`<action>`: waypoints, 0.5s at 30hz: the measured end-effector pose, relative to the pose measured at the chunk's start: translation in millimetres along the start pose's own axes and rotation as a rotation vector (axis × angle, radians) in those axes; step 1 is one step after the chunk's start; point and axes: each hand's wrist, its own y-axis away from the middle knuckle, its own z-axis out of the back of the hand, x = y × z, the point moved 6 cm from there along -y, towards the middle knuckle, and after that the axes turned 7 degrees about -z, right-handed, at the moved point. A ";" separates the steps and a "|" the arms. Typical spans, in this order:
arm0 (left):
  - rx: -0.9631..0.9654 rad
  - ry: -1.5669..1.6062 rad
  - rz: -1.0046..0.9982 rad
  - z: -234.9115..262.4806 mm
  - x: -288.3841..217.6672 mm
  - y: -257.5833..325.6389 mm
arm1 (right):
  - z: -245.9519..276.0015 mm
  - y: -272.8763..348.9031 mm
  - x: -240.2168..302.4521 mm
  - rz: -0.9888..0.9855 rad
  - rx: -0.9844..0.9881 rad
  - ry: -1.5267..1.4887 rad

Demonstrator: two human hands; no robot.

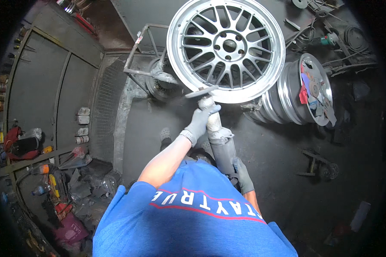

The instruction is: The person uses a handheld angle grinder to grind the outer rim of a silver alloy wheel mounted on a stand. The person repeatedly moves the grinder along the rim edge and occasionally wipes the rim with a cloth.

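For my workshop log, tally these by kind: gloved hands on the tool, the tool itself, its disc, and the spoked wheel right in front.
Left grey-gloved hand and right grey-gloved hand: 2
Long grey cylindrical power tool: 1
Flat round grey disc: 1
Large silver metal multi-spoke wheel: 1
Total: 5

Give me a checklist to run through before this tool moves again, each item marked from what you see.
1. Left hand gloved and gripping the power tool by its wrapped front section: ok.
2. Right hand gloved and at the tool's rear end: ok.
3. Disc clear of the wheel: cannot tell; it overlaps the lower rim in this view, so contact is uncertain.
4. Wheel held firmly: cannot tell; its support is largely hidden.
5. Left forearm covered: not ok; it is bare between glove and sleeve.
6. Disc stopped: cannot tell from one still.
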 end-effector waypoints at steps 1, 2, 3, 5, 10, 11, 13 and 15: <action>-0.006 -0.034 -0.045 6.0 -11.8 -4.0 | -8.9 -11.7 -3.3 -0.002 0.030 -0.043; -0.028 -0.038 -0.068 10.3 -24.0 -5.9 | -18.5 -25.2 -7.4 -0.004 0.061 -0.085; -0.051 -0.040 -0.096 15.7 -33.9 -9.6 | -28.3 -32.6 -4.6 -0.004 0.094 -0.123; -0.042 -0.068 -0.167 23.3 -47.0 -23.4 | -40.3 -42.7 5.7 0.035 0.132 -0.126; -0.106 -0.157 -0.146 18.8 -43.4 -27.2 | -33.0 -36.7 20.2 -0.050 0.150 -0.162; -0.111 -0.145 -0.142 11.1 -37.4 -22.6 | -23.6 -33.0 18.7 -0.050 0.155 -0.188; -0.116 -0.124 -0.134 -9.0 -20.9 -11.6 | 2.5 -25.4 14.2 -0.013 0.122 -0.160; -0.093 -0.086 -0.107 -19.5 13.0 -17.4 | 32.1 -10.6 13.9 0.057 0.052 -0.032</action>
